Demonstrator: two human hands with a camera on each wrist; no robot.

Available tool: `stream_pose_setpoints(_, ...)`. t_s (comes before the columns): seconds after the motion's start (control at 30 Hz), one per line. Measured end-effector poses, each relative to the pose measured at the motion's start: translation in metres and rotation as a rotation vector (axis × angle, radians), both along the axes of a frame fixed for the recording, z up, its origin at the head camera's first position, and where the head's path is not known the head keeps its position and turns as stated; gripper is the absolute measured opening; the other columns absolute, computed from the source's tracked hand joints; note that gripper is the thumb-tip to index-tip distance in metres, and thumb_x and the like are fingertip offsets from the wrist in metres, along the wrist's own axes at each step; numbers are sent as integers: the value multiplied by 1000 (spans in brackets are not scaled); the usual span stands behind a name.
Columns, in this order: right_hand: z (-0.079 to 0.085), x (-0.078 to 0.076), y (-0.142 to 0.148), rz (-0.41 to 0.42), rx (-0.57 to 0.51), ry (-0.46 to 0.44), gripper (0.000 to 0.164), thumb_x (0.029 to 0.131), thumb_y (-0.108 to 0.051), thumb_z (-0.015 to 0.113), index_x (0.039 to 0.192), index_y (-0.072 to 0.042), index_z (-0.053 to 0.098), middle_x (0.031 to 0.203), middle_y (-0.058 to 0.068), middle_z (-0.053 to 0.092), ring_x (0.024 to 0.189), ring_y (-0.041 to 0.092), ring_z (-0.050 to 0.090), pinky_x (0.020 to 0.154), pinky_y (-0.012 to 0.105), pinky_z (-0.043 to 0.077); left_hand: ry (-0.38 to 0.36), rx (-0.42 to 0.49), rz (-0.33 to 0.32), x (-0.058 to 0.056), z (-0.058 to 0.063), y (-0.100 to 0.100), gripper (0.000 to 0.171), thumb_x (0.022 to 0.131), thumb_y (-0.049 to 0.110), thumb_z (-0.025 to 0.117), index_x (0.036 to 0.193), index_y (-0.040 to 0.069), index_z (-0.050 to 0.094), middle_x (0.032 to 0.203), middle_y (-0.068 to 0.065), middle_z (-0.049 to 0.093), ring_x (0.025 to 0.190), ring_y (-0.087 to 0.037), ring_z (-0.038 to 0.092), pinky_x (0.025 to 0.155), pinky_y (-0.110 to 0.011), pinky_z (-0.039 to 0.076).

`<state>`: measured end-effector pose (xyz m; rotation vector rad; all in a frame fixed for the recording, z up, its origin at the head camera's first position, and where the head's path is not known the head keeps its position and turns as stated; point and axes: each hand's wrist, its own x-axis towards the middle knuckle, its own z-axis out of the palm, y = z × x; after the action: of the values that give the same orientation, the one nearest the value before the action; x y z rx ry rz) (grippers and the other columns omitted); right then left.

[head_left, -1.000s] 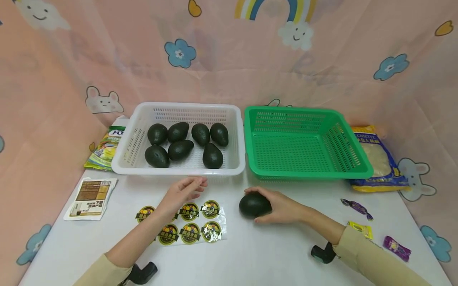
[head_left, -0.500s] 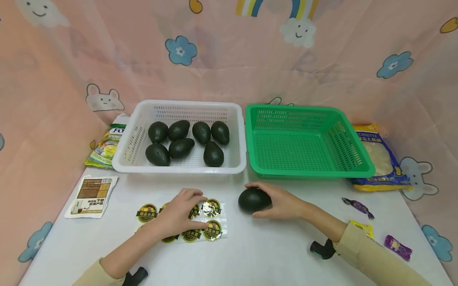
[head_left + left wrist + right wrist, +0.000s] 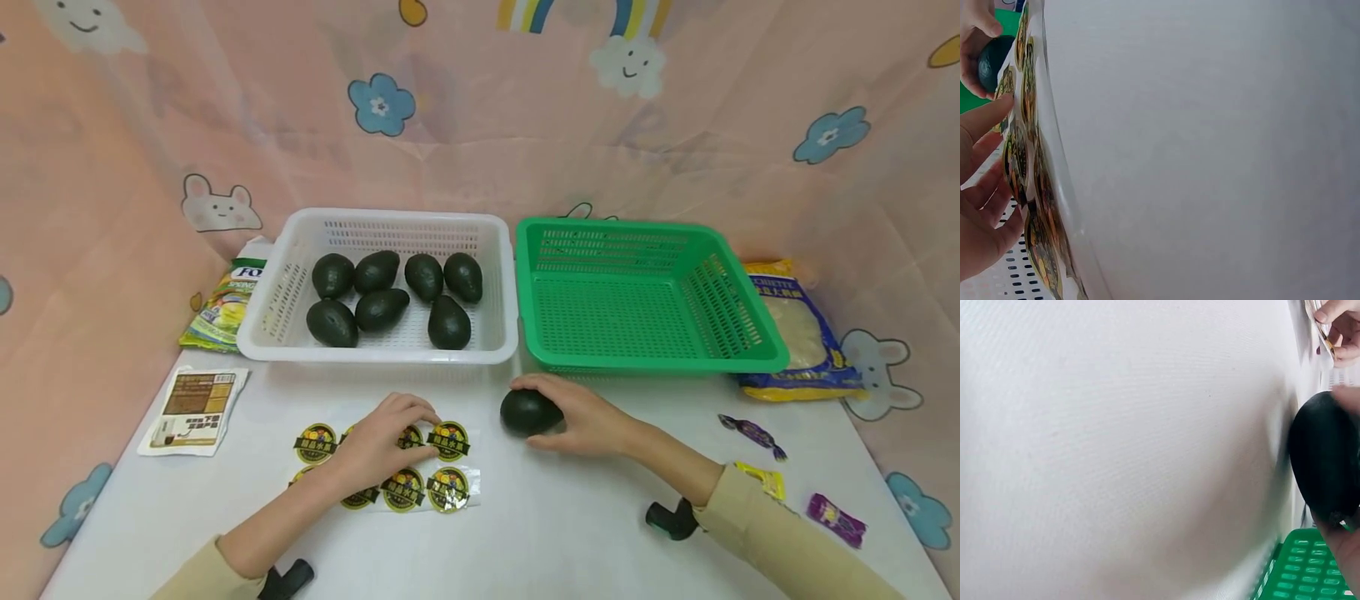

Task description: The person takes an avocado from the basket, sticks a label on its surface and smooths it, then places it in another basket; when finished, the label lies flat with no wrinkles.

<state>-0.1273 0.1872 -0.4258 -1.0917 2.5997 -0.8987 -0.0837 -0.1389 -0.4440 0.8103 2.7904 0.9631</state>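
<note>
My right hand [image 3: 585,417] grips a dark green avocado [image 3: 525,412], fingers along the far side and thumb along the near side. The avocado is at or just above the table in front of the baskets, and the right wrist view shows the avocado [image 3: 1325,456] close up. My left hand [image 3: 382,442] pinches a clear sheet of round black-and-gold stickers [image 3: 403,489] near its upper right sticker [image 3: 450,442]. That part of the sheet looks slightly raised. In the left wrist view, my thumb and fingers [image 3: 988,119] lie against the stickers; the hand hides several in the head view.
Several avocados lie in a white basket [image 3: 378,355] at the back left. Beside it stands a bare green basket [image 3: 645,365]. Food bags [image 3: 802,333] flank the baskets. A white-brown packet [image 3: 195,412] lies left, and wrapped candies [image 3: 836,521] lie right.
My left hand first came down from near the white basket onto the stickers, and the sheet has then shifted slightly right. My right hand keeps hold of the avocado, nudged slightly toward the baskets.
</note>
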Motion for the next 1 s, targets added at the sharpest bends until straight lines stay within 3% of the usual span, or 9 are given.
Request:
stream_pose_setpoints(0.3,-3,10,-6,64,-62,-33,63,77,-31,84,131,-19,54,129,-12,53,120,9,50,96,37,45,-13,19,11,-1,1,1,30,82,29,80,108,18,69,116,7,60,113,-15,53,93,-37,48)
stream_pose_setpoints(0.57,2,10,-15,42,-28,-22,64,80,-47,77,133,-18,53,130,-12,52,120,9,47,95,40,45,-7,33,14,-1,1,1,28,82,26,80,106,17,70,113,7,61,110,-14,52,92,-35,48)
stream_pose_setpoints(1.0,1,1,-19,16,-39,49,59,81,-33,80,132,-20,54,132,-8,53,122,10,48,99,38,43,-31,32,-1,-2,0,0,30,83,28,79,109,17,69,114,7,61,112,-15,53,94,-37,48)
